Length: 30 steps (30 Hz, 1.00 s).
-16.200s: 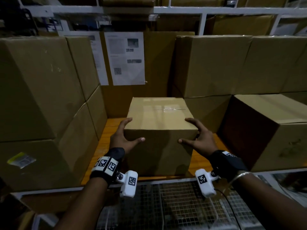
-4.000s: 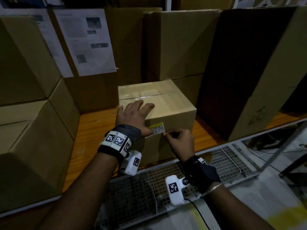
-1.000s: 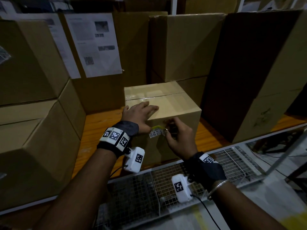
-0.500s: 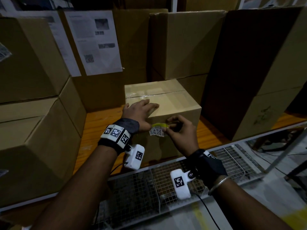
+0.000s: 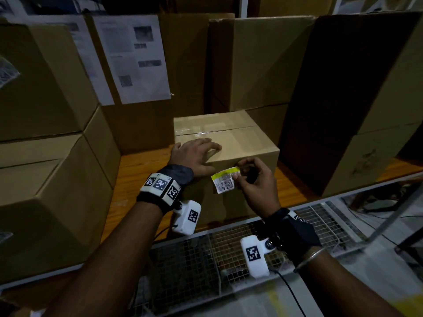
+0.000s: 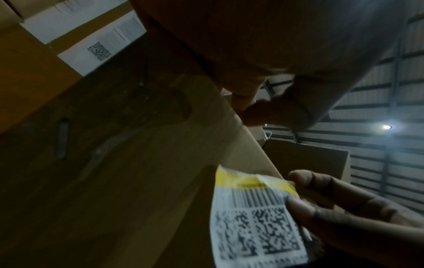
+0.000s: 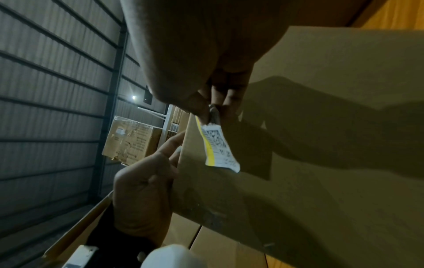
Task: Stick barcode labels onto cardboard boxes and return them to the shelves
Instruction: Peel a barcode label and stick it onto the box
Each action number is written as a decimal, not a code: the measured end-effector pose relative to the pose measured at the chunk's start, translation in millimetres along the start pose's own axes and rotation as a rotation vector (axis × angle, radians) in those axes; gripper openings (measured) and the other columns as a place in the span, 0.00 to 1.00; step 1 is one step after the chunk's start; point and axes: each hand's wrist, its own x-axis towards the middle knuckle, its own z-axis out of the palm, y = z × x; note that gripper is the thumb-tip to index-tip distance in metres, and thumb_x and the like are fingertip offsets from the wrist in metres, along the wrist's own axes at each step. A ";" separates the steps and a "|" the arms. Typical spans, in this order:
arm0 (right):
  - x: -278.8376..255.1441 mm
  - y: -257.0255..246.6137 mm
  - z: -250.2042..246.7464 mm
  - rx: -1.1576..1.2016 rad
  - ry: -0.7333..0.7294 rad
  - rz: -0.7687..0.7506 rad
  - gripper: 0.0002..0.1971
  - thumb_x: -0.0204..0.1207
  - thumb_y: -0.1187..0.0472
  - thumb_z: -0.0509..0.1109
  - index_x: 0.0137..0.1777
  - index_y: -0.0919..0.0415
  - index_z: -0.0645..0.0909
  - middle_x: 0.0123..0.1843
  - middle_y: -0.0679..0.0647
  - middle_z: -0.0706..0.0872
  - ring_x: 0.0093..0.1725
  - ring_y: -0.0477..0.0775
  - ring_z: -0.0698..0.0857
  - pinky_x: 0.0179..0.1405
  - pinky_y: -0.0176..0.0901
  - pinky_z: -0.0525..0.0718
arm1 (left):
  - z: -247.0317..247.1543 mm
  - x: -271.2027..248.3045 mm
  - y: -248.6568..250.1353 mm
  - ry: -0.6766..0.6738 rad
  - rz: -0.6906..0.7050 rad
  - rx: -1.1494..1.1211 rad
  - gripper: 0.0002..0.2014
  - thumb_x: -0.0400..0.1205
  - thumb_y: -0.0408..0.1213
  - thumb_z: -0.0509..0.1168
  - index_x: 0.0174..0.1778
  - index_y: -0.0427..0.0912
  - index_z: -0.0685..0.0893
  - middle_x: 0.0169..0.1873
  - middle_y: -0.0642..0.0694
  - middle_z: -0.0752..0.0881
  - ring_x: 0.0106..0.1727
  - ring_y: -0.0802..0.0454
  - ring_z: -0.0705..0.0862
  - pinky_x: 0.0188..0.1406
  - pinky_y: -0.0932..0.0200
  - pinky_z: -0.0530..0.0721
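A small sealed cardboard box (image 5: 231,143) stands upright on the wooden shelf (image 5: 135,170), clear tape across its top seam, among taller stacked cartons. A white barcode label (image 5: 225,180) with a yellow strip along its top edge, a barcode and two square codes hangs slightly curled just in front of the box's near face, by its upper edge.
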 end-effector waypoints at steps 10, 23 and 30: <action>6.4 -11.0 -3.3 -0.093 -0.156 -0.113 0.15 0.78 0.69 0.75 0.56 0.49 0.78 0.49 0.47 0.90 0.53 0.44 0.90 0.49 0.55 0.92 | 7.2 -23.7 9.9 0.494 0.209 -0.388 0.24 0.71 0.46 0.61 0.58 0.39 0.87 0.50 0.42 0.90 0.51 0.44 0.87 0.53 0.49 0.87; 10.0 -17.6 10.6 -0.028 -0.360 -0.224 0.13 0.78 0.74 0.71 0.55 0.56 0.78 0.53 0.50 0.91 0.61 0.46 0.90 0.54 0.57 0.92 | 49.1 -79.2 12.8 0.445 -0.107 -0.661 0.19 0.76 0.35 0.75 0.58 0.49 0.76 0.39 0.51 0.86 0.41 0.60 0.86 0.37 0.71 0.82; 13.2 -13.8 20.5 -0.089 -0.381 -0.291 0.10 0.77 0.72 0.74 0.53 0.59 0.83 0.53 0.43 0.91 0.56 0.42 0.89 0.52 0.48 0.90 | 58.1 -87.6 6.8 0.425 -0.229 -0.876 0.16 0.77 0.30 0.74 0.52 0.49 0.76 0.42 0.48 0.88 0.40 0.57 0.89 0.36 0.61 0.89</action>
